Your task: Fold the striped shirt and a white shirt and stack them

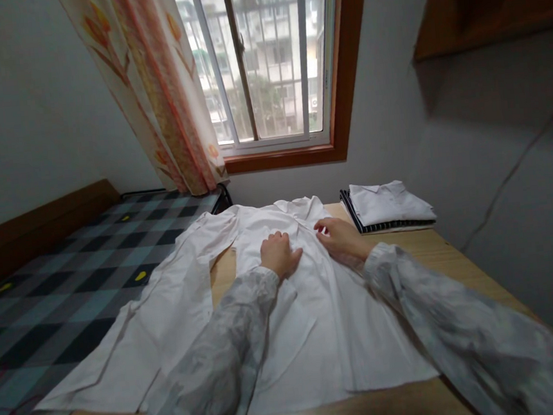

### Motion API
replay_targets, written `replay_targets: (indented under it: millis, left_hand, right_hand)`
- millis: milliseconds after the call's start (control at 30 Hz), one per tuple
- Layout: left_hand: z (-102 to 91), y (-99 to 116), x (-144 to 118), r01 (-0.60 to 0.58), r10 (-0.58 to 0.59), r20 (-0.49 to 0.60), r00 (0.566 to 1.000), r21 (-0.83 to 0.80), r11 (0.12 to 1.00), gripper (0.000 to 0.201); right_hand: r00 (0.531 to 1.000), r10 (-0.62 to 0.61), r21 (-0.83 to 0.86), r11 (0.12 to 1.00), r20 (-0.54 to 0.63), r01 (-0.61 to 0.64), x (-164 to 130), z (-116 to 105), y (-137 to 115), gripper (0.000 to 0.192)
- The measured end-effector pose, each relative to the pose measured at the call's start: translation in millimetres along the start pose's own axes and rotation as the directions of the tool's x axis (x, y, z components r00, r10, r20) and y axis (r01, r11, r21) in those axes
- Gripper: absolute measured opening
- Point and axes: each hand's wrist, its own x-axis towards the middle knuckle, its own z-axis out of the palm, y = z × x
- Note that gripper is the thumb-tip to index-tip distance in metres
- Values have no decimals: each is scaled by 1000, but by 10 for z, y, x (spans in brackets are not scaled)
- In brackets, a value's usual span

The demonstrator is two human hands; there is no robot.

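Observation:
A white long-sleeved shirt [316, 333] lies spread face up, its collar toward the window and its left-hand sleeve [155, 321] stretched across the bed's edge. My left hand [281, 255] rests on the upper front of the shirt, thumb held away from the fingers. Close by, on the other side of the front placket, my right hand [341, 237] is loosely curled at the shirt's upper right part. A gap shows between its fingertips, and no cloth is visibly gripped. The shirt's other sleeve is not clearly visible.
A folded white garment [387, 203] sits on dark striped cloth [349, 214] at the table's back right. The wooden table [457, 275] adjoins a bed with a checked cover [84, 276]. A window [268, 59], a curtain [164, 94] and a wall shelf [491, 8] are beyond.

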Motion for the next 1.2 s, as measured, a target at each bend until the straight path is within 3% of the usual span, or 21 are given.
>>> replay_targets:
  millis: [200,367,467,567,633,767,900,1033,1200]
  left_hand:
    - [207,-23,-12,54,-68,-134,989,-105,993,20]
    - [226,-76,-25,72,-102,-151,983,-191,979,14]
    - [197,-77,-29,26,-79,-204,976,-250,968,16]
    - [179,-61,-36,-63,-9,-255,967,-272,960,20]
    - [181,-51,-40,-104,37,-248,968,-260,960,23]
    - [202,-51,-39,-115,62,-209,976,-254,960,18]
    - [212,-77,-32,-40,-30,-197,980,-340,940,10]
    - [221,-96,-13,27,-116,-183,976,-430,902,7]
    - [267,-107,22,14,-96,-129,987,-529,849,7]
  right_hand:
    - [973,206,9,979,-104,-206,140,456,-41,17]
    - [913,364,361,889,-182,-283,139,697,103,24]
    - [891,404,492,830,-208,-262,158,648,134,30]
    - [854,362,433,882,-374,-184,235,447,82,33]
    - [863,275,361,925,-423,-117,313,295,-2,33]
    - [931,221,404,910,-289,-91,392,240,-224,24]
    - [961,220,526,844,-166,-102,251,542,-336,14]
    - [959,219,618,784,-180,-63,95,768,-290,14]
    - [950,243,679,733,-196,-47,75,775,-251,21]
